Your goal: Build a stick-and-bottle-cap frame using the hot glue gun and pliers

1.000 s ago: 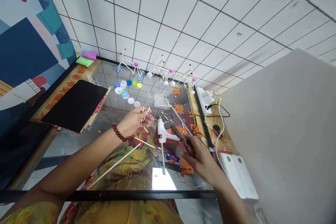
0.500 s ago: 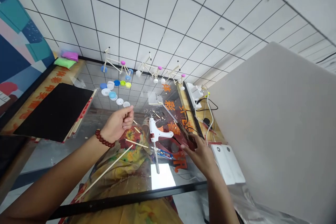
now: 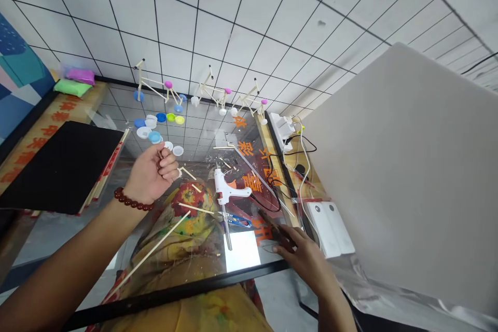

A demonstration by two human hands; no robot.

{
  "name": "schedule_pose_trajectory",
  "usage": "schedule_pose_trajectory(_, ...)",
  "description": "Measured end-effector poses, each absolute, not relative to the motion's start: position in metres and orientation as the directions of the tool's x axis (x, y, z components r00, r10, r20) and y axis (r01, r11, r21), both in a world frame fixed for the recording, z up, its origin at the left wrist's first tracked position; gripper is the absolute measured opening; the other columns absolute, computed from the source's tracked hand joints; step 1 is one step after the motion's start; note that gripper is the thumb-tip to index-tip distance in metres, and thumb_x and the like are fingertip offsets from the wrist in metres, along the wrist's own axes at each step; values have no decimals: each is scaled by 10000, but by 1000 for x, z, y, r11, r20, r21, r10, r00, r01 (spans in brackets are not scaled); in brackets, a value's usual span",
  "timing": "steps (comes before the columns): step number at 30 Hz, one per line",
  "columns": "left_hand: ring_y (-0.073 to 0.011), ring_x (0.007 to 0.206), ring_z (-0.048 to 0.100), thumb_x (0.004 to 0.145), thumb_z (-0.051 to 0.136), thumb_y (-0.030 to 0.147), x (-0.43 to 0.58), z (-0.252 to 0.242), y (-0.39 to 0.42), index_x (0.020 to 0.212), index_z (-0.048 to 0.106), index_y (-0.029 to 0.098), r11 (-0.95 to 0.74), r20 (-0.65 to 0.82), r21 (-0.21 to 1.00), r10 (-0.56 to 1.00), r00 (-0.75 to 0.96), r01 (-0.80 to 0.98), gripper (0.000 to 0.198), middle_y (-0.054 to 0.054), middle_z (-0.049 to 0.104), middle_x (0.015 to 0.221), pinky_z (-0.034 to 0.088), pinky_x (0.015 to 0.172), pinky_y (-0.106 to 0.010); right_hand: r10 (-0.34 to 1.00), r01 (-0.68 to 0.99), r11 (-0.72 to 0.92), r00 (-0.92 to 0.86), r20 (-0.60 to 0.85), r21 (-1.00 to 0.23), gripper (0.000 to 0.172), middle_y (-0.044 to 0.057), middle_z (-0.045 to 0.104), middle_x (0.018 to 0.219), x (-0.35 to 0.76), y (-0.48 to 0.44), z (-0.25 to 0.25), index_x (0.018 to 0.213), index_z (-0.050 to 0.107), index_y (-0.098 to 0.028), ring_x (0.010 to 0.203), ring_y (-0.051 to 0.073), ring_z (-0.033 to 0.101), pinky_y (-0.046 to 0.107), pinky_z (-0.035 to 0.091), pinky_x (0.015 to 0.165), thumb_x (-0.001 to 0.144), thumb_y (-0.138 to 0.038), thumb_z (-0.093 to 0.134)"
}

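My left hand [image 3: 150, 174] hovers over the glass table [image 3: 116, 218] with its fingers curled closed, on what seem to be short wooden sticks, largely hidden. My right hand [image 3: 307, 259] rests near the table's front right edge, closed around a dark plier-like tool [image 3: 274, 228] that points up-left. Between the hands lies a white glue gun [image 3: 227, 192] with a grey rod [image 3: 226, 231] below it and small blue scissors [image 3: 238, 220] beside it. A long wooden stick [image 3: 155, 249] and shorter sticks [image 3: 194, 209] lie on the glass.
Three stick-and-cap models [image 3: 212, 93] stand along the tiled wall, with loose bottle caps [image 3: 155, 127] before them. A black board [image 3: 58, 166] lies at left, a power strip [image 3: 284, 127] and cables at right, a white box [image 3: 329, 228] and a large grey panel [image 3: 408, 166].
My left hand has closed from an open palm holding sticks and moved left. My right hand with the tool has drawn back toward the front edge. The view has swung left.
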State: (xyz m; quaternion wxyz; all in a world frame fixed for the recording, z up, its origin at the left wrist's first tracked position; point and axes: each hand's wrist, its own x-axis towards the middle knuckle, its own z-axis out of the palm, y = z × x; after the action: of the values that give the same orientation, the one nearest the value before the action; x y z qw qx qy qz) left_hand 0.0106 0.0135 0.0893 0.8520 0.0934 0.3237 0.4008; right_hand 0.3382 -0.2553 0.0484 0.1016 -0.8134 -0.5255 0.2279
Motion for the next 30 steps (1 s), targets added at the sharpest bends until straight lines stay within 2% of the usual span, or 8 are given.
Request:
schedule_pose_trajectory(3, -59, 405, 288, 965, 380, 292, 6, 92, 16, 671, 449, 172, 614, -463, 435, 780, 421, -659, 325, 45, 333, 516, 272, 401, -184, 885, 817, -462, 447, -128, -344, 462, 88, 661, 1065, 331, -250, 32, 1184, 625, -240, 919, 268, 678, 398, 531, 784, 793, -485, 647)
schedule_pose_trajectory(6, -73, 450, 345, 955, 382, 363, 6, 92, 15, 757, 512, 166, 542, -423, 492, 833, 357, -681, 308, 24, 397, 585, 334, 447, -203, 886, 833, -446, 463, -29, -327, 463, 107, 654, 1063, 319, -234, 19, 1174, 628, -217, 921, 272, 667, 400, 534, 769, 810, -503, 621)
schedule_pose_trajectory(12, -71, 461, 362, 882, 368, 127, 13, 86, 13, 757, 515, 149, 555, -432, 477, 823, 368, -682, 194, 17, 411, 634, 361, 467, -201, 884, 864, -392, 449, 131, -316, 411, 150, 650, 1034, 302, -193, 11, 1102, 647, -151, 932, 277, 632, 429, 514, 821, 874, -476, 540)
schedule_pose_trajectory(15, -65, 448, 359, 875, 388, 96, 15, 82, 13, 758, 528, 145, 590, -459, 433, 795, 396, -682, 189, 23, 409, 626, 366, 458, -192, 865, 845, -434, 488, 117, -314, 481, 167, 655, 1052, 301, -179, 9, 1144, 639, -122, 911, 277, 637, 419, 519, 789, 891, -510, 513)
schedule_pose_trajectory(17, -61, 453, 378, 878, 407, 84, 17, 81, 13, 767, 544, 139, 587, -468, 421, 794, 389, -692, 184, 21, 427, 633, 380, 459, -185, 877, 864, -433, 469, 100, -259, 487, 177, 658, 1070, 301, -176, 13, 1162, 645, -118, 924, 288, 635, 429, 516, 794, 904, -504, 499)
schedule_pose_trajectory(22, -73, 540, 505, 903, 429, 59, 20, 85, 12, 818, 599, 118, 570, -507, 443, 796, 332, -691, 199, -10, 525, 683, 481, 535, -193, 933, 951, -273, 299, 199, -148, 315, 147, 652, 1139, 293, -163, 40, 1148, 671, -179, 1042, 289, 589, 441, 480, 888, 937, -286, 464)
schedule_pose_trajectory(26, -108, 686, 628, 926, 466, 81, 14, 90, 16, 907, 644, 112, 522, -514, 542, 826, 232, -659, 182, -35, 612, 758, 571, 699, -253, 997, 997, 57, -54, 60, -53, 362, 136, 609, 1270, 280, -130, 46, 1223, 631, -166, 1105, 277, 542, 425, 428, 962, 897, -132, 477)
schedule_pose_trajectory(30, -122, 784, 678, 921, 494, 64, -2, 99, 25, 930, 653, 119, 424, -410, 596, 891, 195, -682, 169, -41, 662, 817, 586, 780, -271, 992, 991, 127, -128, -3, -29, 323, 121, 645, 1213, 280, -100, 37, 1208, 638, -161, 1097, 278, 519, 413, 412, 941, 939, -172, 460)
